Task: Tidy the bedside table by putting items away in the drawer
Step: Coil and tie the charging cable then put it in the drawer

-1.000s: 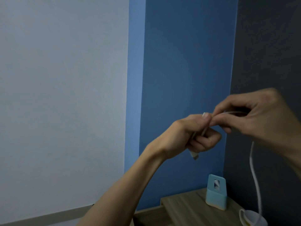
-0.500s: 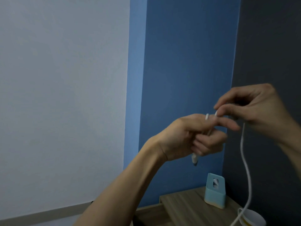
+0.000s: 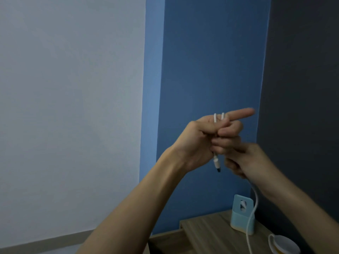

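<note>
Pale grey wall (image 3: 69,107) at left, blue wall (image 3: 205,70) at centre, dark wall (image 3: 302,70) at right, wooden surface (image 3: 211,233) low right with blue holder (image 3: 242,219) and white cup (image 3: 283,245), left hand (image 3: 207,140) closed around looped white cable (image 3: 218,118), right hand (image 3: 244,160) gripping its trailing length.

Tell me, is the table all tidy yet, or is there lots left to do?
Not yet. Nothing visibly looks put away, and no drawer shows. Right now the left hand holds loops of the white cable while the right hand winds it; the rest hangs down to the table. The blue holder and white cup sit on top, waiting.
</note>
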